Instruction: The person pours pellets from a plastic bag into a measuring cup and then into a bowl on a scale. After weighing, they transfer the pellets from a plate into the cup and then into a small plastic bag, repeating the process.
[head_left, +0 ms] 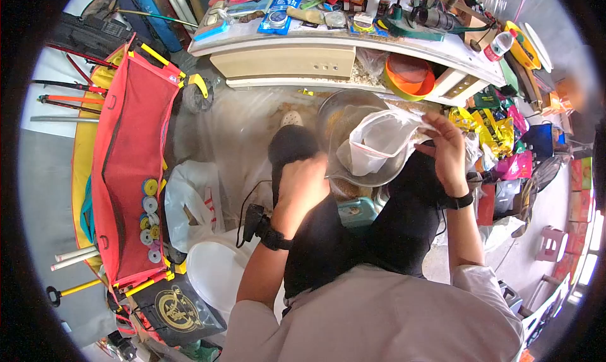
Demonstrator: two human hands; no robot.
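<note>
Between my knees stands a large metal basin [334, 104], with a smaller metal bowl [382, 180] over it. A white plastic bag [369, 156] sits in the smaller bowl with its mouth spread open. My right hand [445, 148] pinches the gathered upper right edge of the bag. My left hand [303, 185] is closed over my left thigh, beside the bowl's left edge. Its fingertips are hidden, so I cannot see what it grips, if anything. Grainy tan material shows in the basin.
Ahead stands a cluttered white table [284, 44] with drawers and an orange bowl [410, 81] on its shelf. A red fabric case [136, 166] with line spools lies left. A white bucket lid [218, 273] is by my left arm. Colourful packets [492, 131] are piled right.
</note>
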